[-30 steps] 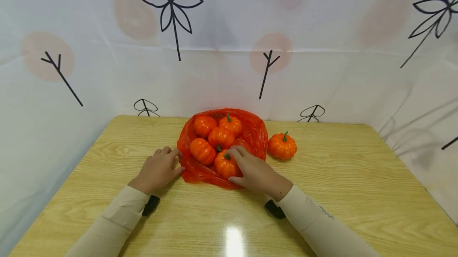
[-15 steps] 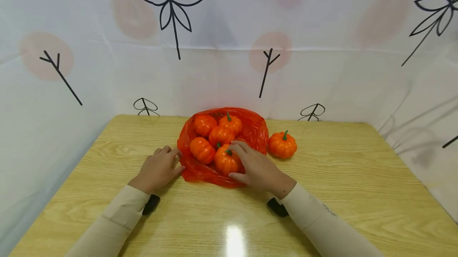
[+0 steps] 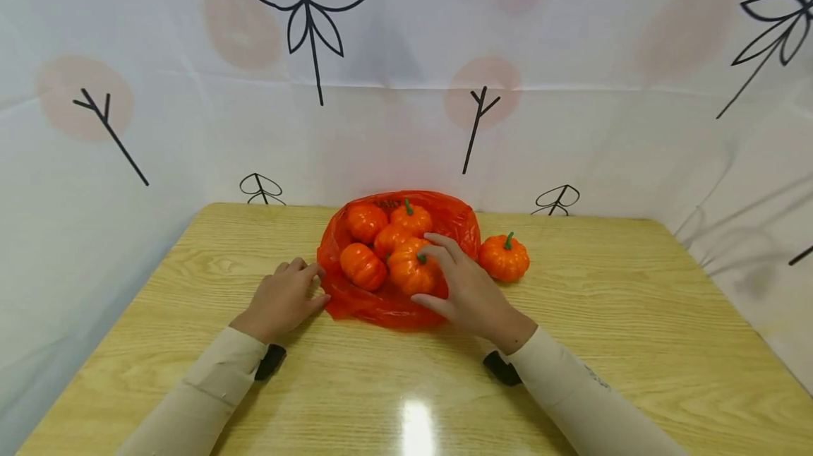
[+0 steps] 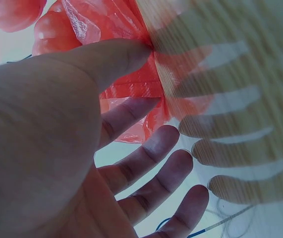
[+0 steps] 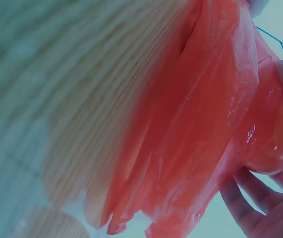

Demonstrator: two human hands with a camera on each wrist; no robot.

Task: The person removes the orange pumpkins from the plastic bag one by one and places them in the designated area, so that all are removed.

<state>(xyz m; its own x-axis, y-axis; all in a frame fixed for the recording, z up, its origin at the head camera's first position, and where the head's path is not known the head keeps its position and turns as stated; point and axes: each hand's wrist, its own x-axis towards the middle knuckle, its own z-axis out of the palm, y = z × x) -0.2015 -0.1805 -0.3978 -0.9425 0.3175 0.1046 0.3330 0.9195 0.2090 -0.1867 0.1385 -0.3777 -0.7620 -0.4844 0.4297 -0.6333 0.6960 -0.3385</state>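
In the head view, a red plastic bag (image 3: 375, 311) lies with its mouth spread wide, holding several small orange pumpkins such as the ribbed pumpkin (image 3: 363, 267) on its left side. My right hand (image 3: 473, 297) grips a green-stemmed pumpkin (image 3: 406, 271) over the bag, thumb on the near side and fingers on the far side. At the bag's left rim, my left hand (image 3: 282, 301) pinches the plastic; the left wrist view shows thumb (image 4: 116, 59) and index finger on either side of the film. The right wrist view shows the bag's side (image 5: 191, 124) beneath the right hand's fingers.
One more pumpkin (image 3: 504, 258) sits on the wooden table (image 3: 603, 315), just right of the bag. Behind the table hangs a white cloth (image 3: 394, 138) with plant drawings. Glossy light reflects off the table's front.
My right hand has raised the gripped pumpkin, shifting it away from me and slightly rightward from the near part of the bag. The left hand stays at the rim.
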